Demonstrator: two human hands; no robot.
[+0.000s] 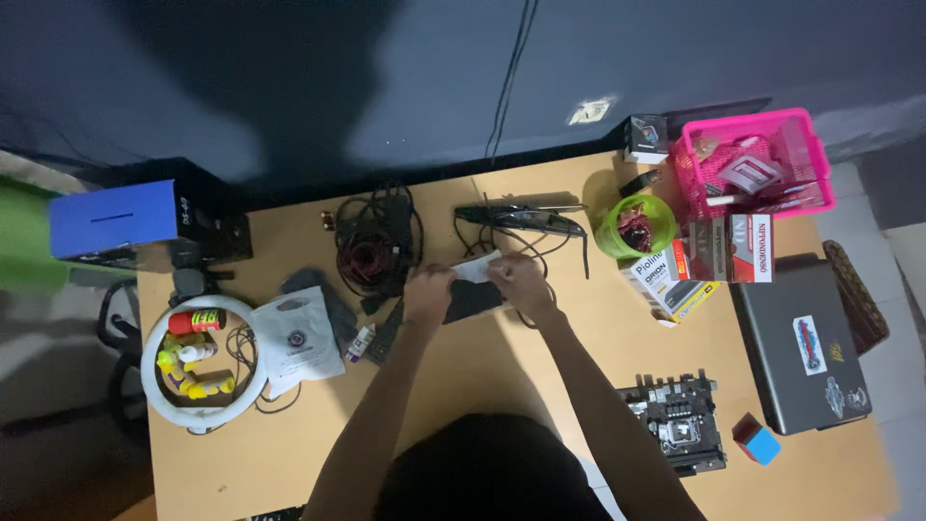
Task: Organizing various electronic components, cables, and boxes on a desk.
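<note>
Both my hands meet over the middle of the wooden desk (502,376). My left hand (427,292) and my right hand (521,280) pinch a small white sheet or wipe (476,267) between them. Just under it lies a flat dark rectangular part (471,301), which my fingers touch or hold; which one I cannot tell. A tangle of black cables (374,253) lies just left of my left hand, and a long black tool (521,219) lies beyond my right hand.
A green circuit board (675,422) and a red-and-blue cube (757,440) sit at front right, next to a closed grey laptop (796,347). Behind are small boxes (709,260), a green cup (635,227) and a pink basket (752,164). At left: a white ring holder (198,362), white bag (297,338), blue box (116,220).
</note>
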